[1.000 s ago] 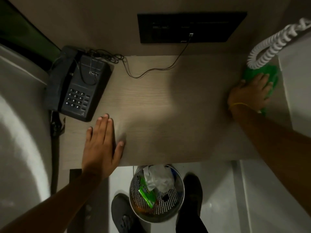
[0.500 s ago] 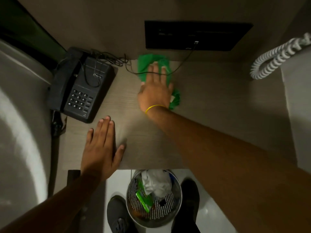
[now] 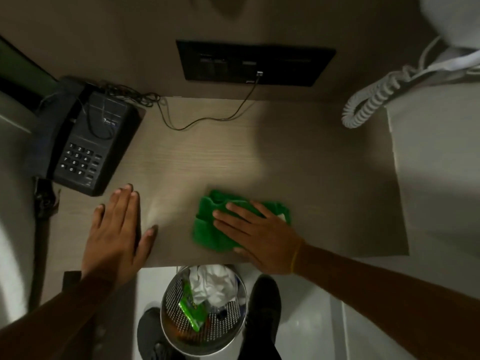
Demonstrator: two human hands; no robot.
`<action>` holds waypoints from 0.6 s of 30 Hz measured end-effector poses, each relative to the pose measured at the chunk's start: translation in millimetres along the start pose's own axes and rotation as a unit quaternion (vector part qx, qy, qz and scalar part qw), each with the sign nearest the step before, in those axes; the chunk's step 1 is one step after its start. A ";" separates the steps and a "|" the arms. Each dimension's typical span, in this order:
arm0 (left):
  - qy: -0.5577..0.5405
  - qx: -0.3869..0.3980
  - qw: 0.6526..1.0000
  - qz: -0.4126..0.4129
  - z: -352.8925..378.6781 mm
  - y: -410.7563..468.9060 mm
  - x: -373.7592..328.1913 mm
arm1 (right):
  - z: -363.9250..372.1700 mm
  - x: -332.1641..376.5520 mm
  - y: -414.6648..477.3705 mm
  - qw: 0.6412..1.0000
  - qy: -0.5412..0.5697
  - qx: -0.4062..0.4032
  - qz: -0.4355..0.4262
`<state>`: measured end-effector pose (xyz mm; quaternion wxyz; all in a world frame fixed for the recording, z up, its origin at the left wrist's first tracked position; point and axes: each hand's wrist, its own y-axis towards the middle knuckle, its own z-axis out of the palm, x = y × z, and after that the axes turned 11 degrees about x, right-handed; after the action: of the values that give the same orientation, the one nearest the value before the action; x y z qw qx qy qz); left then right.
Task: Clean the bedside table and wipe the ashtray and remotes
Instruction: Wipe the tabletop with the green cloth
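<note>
The light wood bedside table (image 3: 259,157) fills the middle of the head view. My right hand (image 3: 259,229) lies flat on a crumpled green cloth (image 3: 210,229) near the table's front edge, pressing it onto the wood. My left hand (image 3: 117,229) rests flat on the front left of the table, fingers together, holding nothing. No ashtray or remotes are in view.
A black desk phone (image 3: 85,141) sits at the back left, its thin cable (image 3: 202,120) running to a dark wall panel (image 3: 254,63). A white coiled cord (image 3: 368,105) hangs at the right. A perforated metal bin (image 3: 202,313) with rubbish stands below the front edge, between my shoes.
My right hand has swept the green cloth from the right edge to the back by the cable, then down to the front middle. My left hand has stayed put.
</note>
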<state>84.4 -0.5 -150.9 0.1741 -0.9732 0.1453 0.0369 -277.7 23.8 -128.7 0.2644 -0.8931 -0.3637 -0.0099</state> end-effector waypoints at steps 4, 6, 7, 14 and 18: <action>0.001 0.010 1.000 -0.003 1.0 -0.1 0.1 | 24.0 -49.8 -72.0 0.999 0.005 0.032 0.030; 0.000 0.013 1.000 -0.006 0.6 0.7 0.0 | 24.5 -86.0 -95.2 0.993 0.042 0.000 0.112; 0.000 0.015 1.000 -0.008 0.6 0.5 0.4 | 22.4 -105.0 -102.5 0.984 0.062 -0.029 0.163; -0.011 0.009 1.000 -0.003 0.8 -0.4 -0.4 | -13.3 -199.6 -73.9 0.823 0.179 -0.226 0.489; -0.020 0.010 1.000 0.003 3.6 -0.2 2.8 | -6.9 -166.6 -43.0 0.752 0.226 -0.240 0.572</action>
<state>87.1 0.2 -154.5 0.1865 -0.9701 0.1449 0.0552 -427.2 -61.3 -137.8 0.0724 -0.9403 0.2992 -0.1450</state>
